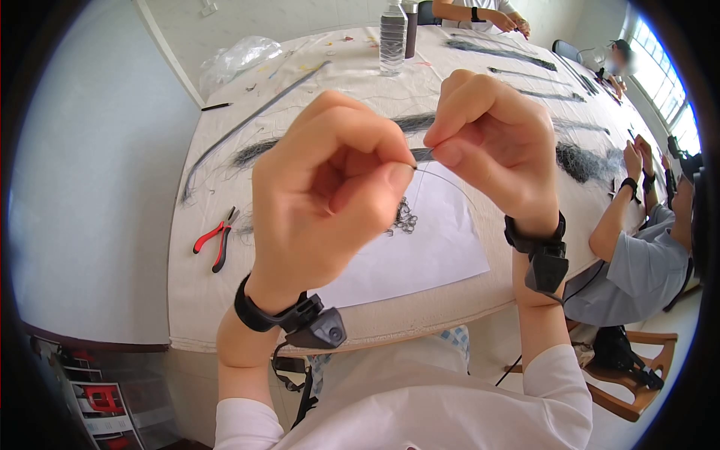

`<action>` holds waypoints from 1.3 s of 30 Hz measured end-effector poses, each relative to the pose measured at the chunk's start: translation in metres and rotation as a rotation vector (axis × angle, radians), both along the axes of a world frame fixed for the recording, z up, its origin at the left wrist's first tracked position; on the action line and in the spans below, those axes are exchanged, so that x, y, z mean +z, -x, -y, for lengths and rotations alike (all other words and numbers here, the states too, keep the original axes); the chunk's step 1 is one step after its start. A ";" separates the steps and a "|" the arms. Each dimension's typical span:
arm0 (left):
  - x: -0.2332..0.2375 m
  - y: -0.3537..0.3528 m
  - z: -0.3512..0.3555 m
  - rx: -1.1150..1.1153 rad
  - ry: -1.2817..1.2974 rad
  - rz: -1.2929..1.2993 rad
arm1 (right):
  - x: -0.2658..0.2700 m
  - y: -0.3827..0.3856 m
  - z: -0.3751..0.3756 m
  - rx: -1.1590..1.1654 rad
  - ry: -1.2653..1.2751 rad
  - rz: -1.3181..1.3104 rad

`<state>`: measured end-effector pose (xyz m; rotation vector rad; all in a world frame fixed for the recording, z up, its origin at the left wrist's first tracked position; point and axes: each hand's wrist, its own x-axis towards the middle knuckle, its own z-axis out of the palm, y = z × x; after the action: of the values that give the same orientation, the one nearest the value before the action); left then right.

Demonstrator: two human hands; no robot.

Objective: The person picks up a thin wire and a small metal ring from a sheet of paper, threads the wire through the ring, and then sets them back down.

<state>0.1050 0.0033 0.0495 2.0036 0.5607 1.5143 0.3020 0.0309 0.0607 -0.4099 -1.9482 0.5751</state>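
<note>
Pinching thumb to forefinger, left hand (330, 202) and right hand (491, 142) both grip a dark strand (433, 173) lying crosswise between them, its tail curving rightward over white paper (435, 255).

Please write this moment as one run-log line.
left hand: pinches thin dark wire; right hand: pinches same wire; beneath: white paper sheet; red-handled metal pliers: untouched
</note>
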 end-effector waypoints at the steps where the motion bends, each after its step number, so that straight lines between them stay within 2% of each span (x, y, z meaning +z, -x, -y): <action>1: -0.001 -0.001 -0.001 -0.142 0.195 0.175 | 0.000 0.001 0.000 0.002 -0.001 0.001; 2: -0.002 -0.002 -0.002 -0.284 0.389 0.350 | -0.001 0.003 0.000 -0.033 -0.051 0.015; 4: -0.001 -0.001 -0.001 -0.298 0.465 0.391 | -0.001 0.007 0.001 -0.064 -0.104 0.029; 6: -0.008 0.003 -0.007 -0.560 0.643 0.550 | -0.001 0.011 0.003 -0.145 -0.331 0.058; 7: -0.008 0.003 -0.007 -0.558 0.642 0.551 | -0.002 0.015 0.003 -0.222 -0.440 0.048; 8: -0.009 0.002 -0.008 -0.566 0.669 0.594 | -0.004 0.018 0.004 -0.220 -0.440 0.048; 10: -0.008 -0.001 -0.006 -0.574 0.696 0.637 | -0.008 0.022 0.005 -0.367 -0.670 0.070; 12: -0.007 -0.005 -0.003 -0.401 0.661 0.654 | -0.012 0.024 0.004 -0.401 -0.723 0.075; 16: -0.008 -0.007 -0.001 -0.267 0.582 0.565 | -0.017 0.027 -0.001 -0.423 -0.924 0.059; 18: -0.007 -0.009 0.000 -0.150 0.530 0.537 | -0.015 0.027 0.002 -0.419 -0.942 0.056; 21: -0.006 -0.009 0.001 -0.100 0.516 0.525 | -0.017 0.026 0.007 -0.446 -0.885 0.118; 28: -0.006 -0.003 0.000 -0.408 0.801 0.741 | -0.021 0.031 0.010 -0.501 -0.919 0.145; 31: -0.008 -0.005 -0.001 -0.402 0.760 0.703 | -0.020 0.031 0.009 -0.521 -0.931 0.154; 33: -0.006 -0.010 -0.001 -0.018 0.474 0.464 | -0.020 0.030 0.009 -0.530 -0.939 0.148; 34: -0.007 -0.010 -0.003 -0.018 0.474 0.464 | -0.019 0.029 0.009 -0.521 -0.926 0.153; 36: -0.011 -0.010 -0.006 0.149 0.216 0.328 | -0.018 0.028 0.010 -0.514 -0.912 0.158; 37: -0.012 -0.008 -0.008 0.148 0.217 0.326 | -0.017 0.027 0.011 -0.529 -0.927 0.158; 39: -0.013 -0.003 -0.012 0.252 -0.074 0.158 | -0.012 0.027 0.017 -0.546 -0.940 0.159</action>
<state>0.1076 0.0157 0.0370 1.9009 0.7223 1.8494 0.2752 0.0137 0.0484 -0.3505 -1.9032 -0.7284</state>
